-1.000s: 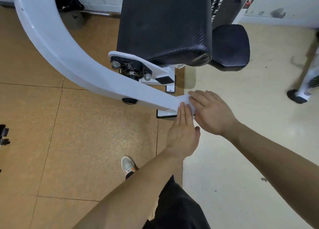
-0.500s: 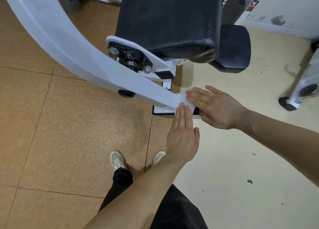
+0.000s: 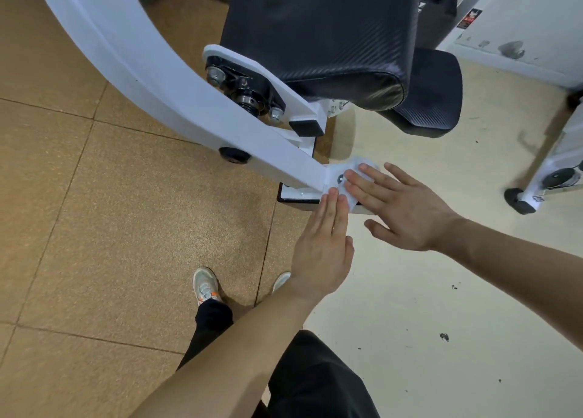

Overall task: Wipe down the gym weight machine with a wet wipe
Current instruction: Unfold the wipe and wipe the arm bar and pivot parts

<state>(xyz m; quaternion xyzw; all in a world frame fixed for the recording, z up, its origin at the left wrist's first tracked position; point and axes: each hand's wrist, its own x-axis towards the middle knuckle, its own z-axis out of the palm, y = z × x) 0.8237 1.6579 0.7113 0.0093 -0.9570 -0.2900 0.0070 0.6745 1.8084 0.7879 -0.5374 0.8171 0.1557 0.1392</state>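
Item: wet wipe, thin, limp, probably slick. It lay beneath my right hand, fingers flat, pressing it onto the machine frame end. My left hand was flat too, fingertips seemingly touching its near edge. Best pressed, not pinched.

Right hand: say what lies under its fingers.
Under the straight fingers of the right hand lies the wet wipe, pressed flat on the frame's white foot plate. A bolt head shows beside the fingertips. The plate surface beneath wipe and palm is covered.
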